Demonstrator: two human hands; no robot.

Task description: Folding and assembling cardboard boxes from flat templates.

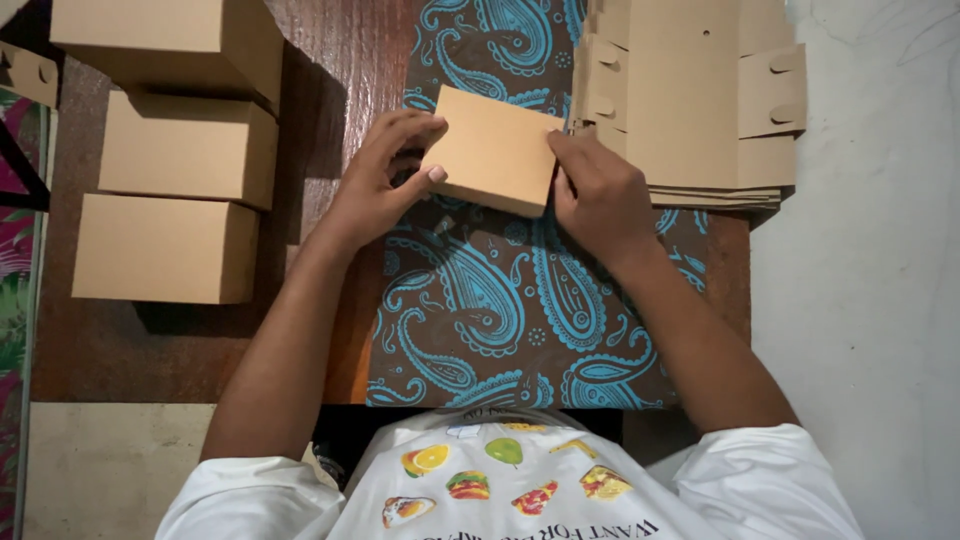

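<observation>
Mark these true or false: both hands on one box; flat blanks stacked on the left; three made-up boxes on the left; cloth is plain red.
1. Both hands hold one box. True: left hand and right hand grip the small cardboard box.
2. Flat blanks lie on the left. False: the flat blank stack is on the right.
3. Three made-up boxes sit on the left. True.
4. The cloth is plain red. False: brown with blue paisley.

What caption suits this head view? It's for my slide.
Both hands, left and right, grip a small cardboard box over paisley cloth.
</observation>
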